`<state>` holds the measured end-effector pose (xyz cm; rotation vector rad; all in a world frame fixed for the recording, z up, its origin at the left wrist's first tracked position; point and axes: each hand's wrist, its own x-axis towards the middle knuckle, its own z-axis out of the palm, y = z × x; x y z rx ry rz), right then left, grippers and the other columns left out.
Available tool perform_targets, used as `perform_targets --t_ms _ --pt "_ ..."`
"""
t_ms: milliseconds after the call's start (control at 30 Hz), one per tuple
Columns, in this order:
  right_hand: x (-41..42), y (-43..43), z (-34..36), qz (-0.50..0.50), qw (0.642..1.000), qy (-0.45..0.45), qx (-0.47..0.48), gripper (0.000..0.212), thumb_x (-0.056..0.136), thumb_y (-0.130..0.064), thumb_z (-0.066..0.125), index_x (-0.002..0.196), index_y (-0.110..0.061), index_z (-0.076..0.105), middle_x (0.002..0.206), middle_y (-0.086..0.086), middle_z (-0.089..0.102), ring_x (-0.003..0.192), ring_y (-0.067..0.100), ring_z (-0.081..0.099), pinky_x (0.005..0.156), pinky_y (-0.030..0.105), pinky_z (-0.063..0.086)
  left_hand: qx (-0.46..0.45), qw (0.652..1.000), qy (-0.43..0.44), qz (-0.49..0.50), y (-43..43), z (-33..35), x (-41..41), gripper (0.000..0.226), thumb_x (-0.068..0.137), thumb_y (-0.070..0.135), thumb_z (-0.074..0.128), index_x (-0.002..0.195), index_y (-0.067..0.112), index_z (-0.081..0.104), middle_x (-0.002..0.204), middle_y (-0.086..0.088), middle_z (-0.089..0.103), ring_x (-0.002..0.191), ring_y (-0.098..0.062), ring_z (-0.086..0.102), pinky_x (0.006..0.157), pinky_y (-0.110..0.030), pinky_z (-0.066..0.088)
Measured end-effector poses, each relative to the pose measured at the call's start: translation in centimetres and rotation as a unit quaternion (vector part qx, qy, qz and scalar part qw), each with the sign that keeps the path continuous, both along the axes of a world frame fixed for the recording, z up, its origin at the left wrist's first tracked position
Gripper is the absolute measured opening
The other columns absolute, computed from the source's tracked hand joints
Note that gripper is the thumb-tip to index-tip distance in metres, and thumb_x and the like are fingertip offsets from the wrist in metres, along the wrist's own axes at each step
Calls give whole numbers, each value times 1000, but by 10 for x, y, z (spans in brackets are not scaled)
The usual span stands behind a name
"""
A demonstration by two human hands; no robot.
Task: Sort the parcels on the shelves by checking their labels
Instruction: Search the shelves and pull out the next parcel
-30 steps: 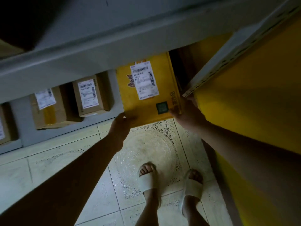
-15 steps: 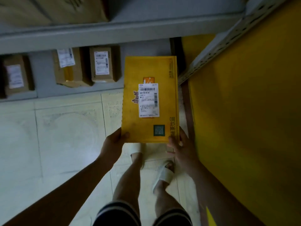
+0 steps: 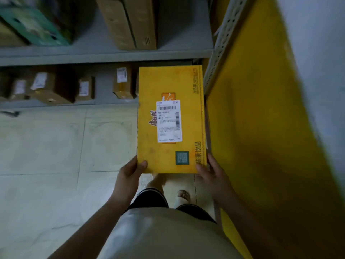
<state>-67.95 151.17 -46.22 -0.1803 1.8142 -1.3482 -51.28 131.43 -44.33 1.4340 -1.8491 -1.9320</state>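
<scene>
1. Pale floor tiles (image 3: 46, 156) lie open to the person's left, while a yellow panel (image 3: 261, 128) walls off the right side, close beside the right forearm.
2. A perforated metal upright (image 3: 218, 47) runs along the panel's edge, just beside the far right corner of the held parcel.
3. Ahead, the upper shelf (image 3: 104, 57) bears a tall cardboard box (image 3: 134, 23) and a blurred green box (image 3: 35, 25). The lower shelf (image 3: 104, 94) holds a row of small brown boxes (image 3: 85, 88) with white stickers.
4. The yellow parcel (image 3: 171, 118) is held clear of the shelves, above the floor, with its white label (image 3: 169, 121) facing up.
5. The left hand (image 3: 128, 172) grips the parcel's near left corner, thumb on top. The right hand (image 3: 212, 172) grips the near right corner, thumb on top and fingers along the side edge.
</scene>
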Motion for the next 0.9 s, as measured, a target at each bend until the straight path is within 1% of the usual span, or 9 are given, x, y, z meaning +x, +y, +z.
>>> perform_targets --t_ms 67,167,267,400,467,600,700,800,900 --pt "13 17 41 3 999 43 -24 49 98 -24 61 142 -41 48 125 -28 65 114 -11 61 93 21 56 -14 999 43 -2 18 43 14 29 103 17 55 125 30 67 116 15 76 111 -3 69 94 -23 53" --pt "24 23 92 16 994 79 -71 56 96 -26 61 146 -40 42 123 -31 66 112 -6 64 90 28 59 -51 994 101 7 28 100 30 31 103 15 53 130 26 65 119 14 75 113 -4 68 86 -13 54" --pt "21 9 144 19 982 136 -127 59 93 -33 62 148 -42 41 129 -22 66 115 2 66 96 36 58 -111 978 173 31 25 153 35 31 102 15 53 127 28 65 121 14 74 116 -4 67 91 -17 53" --pt "6 -11 211 39 952 224 -203 61 96 -29 59 152 -34 37 132 -18 66 119 3 64 100 30 54 -175 946 265 58 12 213 29 30 98 18 55 113 37 74 117 10 76 112 -8 69 91 -21 54" --pt "2 -17 240 39 934 266 -235 60 96 -27 58 152 -32 38 133 -18 66 122 3 63 101 24 52 -205 930 301 50 5 239 25 31 97 21 55 121 34 70 121 9 75 115 -9 68 95 -28 52" --pt "-1 -27 285 37 903 314 -291 56 99 -16 56 151 -28 40 131 -18 67 120 2 63 92 14 52 -257 894 363 55 -8 281 21 34 96 17 55 128 25 65 116 14 76 109 -2 69 84 -14 54" --pt "0 -34 308 36 887 341 -310 56 100 -18 55 152 -28 39 133 -17 66 121 2 63 97 17 52 -277 875 393 49 -16 303 21 36 99 7 53 133 17 61 119 17 74 115 -2 67 89 -12 53" --pt "3 -40 323 31 874 364 -319 57 98 -23 56 152 -29 39 133 -17 65 122 3 63 103 25 50 -278 864 418 45 -19 317 24 36 100 7 52 134 14 61 122 12 74 117 -5 67 91 -16 54" --pt "6 -44 333 35 867 379 -323 58 97 -25 56 152 -31 39 132 -21 65 120 -1 62 98 17 51 -276 856 435 40 -19 324 28 35 100 6 51 129 23 62 121 14 74 115 -5 68 87 -14 54"
